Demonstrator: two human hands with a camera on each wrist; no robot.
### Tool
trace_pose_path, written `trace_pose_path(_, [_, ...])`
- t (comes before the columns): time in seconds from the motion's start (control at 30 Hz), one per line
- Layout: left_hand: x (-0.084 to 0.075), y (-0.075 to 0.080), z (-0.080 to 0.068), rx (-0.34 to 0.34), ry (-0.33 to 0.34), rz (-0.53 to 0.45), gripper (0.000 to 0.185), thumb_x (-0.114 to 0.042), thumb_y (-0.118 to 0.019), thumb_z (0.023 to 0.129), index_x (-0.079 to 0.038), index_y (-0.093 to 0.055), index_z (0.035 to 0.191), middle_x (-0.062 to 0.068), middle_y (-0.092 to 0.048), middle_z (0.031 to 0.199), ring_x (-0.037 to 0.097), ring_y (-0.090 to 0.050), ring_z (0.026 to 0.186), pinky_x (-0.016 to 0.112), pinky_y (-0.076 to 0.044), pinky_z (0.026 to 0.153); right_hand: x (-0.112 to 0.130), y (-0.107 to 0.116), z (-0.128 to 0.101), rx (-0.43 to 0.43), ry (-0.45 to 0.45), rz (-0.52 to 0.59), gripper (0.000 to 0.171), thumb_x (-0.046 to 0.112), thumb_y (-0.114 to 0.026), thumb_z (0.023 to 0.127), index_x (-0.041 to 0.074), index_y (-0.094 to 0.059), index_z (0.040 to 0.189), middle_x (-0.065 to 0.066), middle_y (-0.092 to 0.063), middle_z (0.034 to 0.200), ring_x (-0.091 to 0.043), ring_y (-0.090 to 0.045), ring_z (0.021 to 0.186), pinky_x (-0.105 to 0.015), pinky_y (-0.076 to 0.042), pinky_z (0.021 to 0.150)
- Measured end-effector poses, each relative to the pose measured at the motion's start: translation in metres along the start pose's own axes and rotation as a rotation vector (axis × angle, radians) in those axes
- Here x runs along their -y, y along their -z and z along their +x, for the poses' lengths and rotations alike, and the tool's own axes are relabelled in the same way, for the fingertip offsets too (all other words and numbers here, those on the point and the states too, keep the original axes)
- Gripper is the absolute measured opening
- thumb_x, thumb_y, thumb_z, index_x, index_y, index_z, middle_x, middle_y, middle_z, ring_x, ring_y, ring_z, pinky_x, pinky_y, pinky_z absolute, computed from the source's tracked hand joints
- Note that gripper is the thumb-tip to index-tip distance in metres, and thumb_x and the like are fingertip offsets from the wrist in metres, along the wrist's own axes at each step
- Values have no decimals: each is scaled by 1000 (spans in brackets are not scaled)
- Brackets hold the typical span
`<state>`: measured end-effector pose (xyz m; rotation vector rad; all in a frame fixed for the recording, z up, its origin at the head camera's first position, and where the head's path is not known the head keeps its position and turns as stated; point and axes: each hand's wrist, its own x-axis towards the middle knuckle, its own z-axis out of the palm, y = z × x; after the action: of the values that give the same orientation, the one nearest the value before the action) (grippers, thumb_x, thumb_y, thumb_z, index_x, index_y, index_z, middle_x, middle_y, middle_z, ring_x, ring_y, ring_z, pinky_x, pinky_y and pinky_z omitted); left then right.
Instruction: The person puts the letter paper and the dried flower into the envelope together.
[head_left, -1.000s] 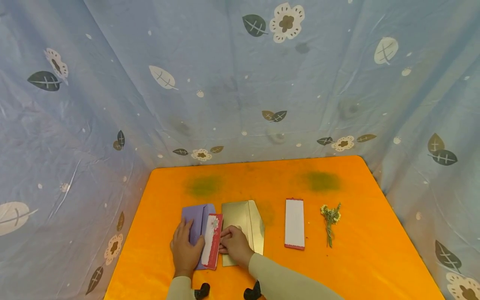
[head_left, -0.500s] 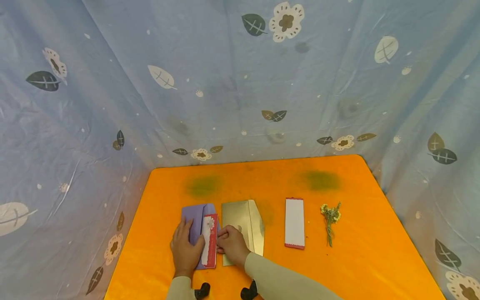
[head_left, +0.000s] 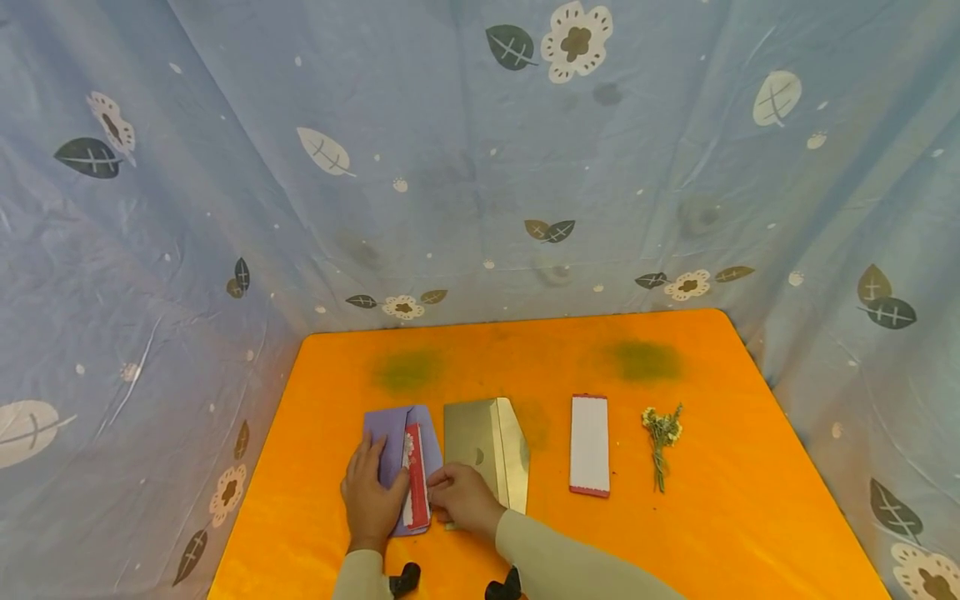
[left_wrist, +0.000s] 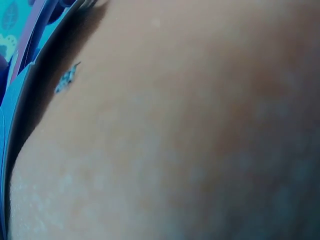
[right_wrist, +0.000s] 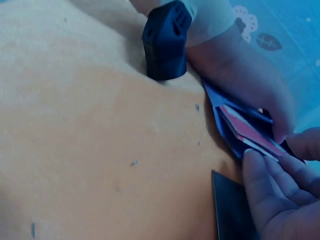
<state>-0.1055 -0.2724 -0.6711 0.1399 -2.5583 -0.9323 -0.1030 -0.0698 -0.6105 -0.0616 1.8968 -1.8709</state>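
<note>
Now left hand point(head_left: 371, 500) flat on purple envelope point(head_left: 390, 433), right hand point(head_left: 463, 497) pinching red card point(head_left: 415, 475)

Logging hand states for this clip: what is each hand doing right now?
Left hand: open, flat on the purple envelope.
Right hand: fingers push the red card into it; grip unclear.

Both arms wear pale sage-green long sleeves point(head_left: 570, 562), a small black wrist camera point(right_wrist: 166, 40) strapped at each cuff
</note>
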Motion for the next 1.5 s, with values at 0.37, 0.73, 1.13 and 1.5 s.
trace_pose_path(0.37, [0, 0, -1, -12, -4, -1, 70, -25, -79, 87, -5, -63, 151, 22, -45, 166, 46, -40, 150, 69, -28, 108, 3, -2, -5, 66, -74, -8, 11, 5, -75, 98, -3, -80, 104, -8, -73, 85, -16, -65, 64, -37, -63, 65])
trace_pose_path(0.73, [5, -3, -2, -1, 5, -9, 70, -24, -79, 87, -8, -62, 154, 18, -44, 168, 43, -38, 152, 69, -26, 110, -7, -5, 0, 89, -118, 188, 26, 5, -69, 101, -11, -74, 122, -15, -77, 98, -23, -76, 86, -38, -64, 78])
trace_pose_path(1.13, [2, -3, -2, 5, 5, -5, 71, -23, -80, 87, -7, -61, 154, 19, -44, 168, 44, -38, 152, 70, -26, 110, -1, -11, -1, 42, -98, 222, 49, 9, -69, 100, -11, -59, 142, -15, -70, 128, -27, -70, 110, -45, -63, 86])
trace_pose_path(1.5, [1, 1, -2, -2, -1, -19, 71, -22, -79, 88, -7, -61, 154, 20, -44, 168, 44, -37, 152, 72, -26, 110, 7, -15, -5, 161, -75, 282, 64, 13, -65, 103, -13, -45, 158, -25, -58, 152, -37, -64, 131, -53, -59, 96])
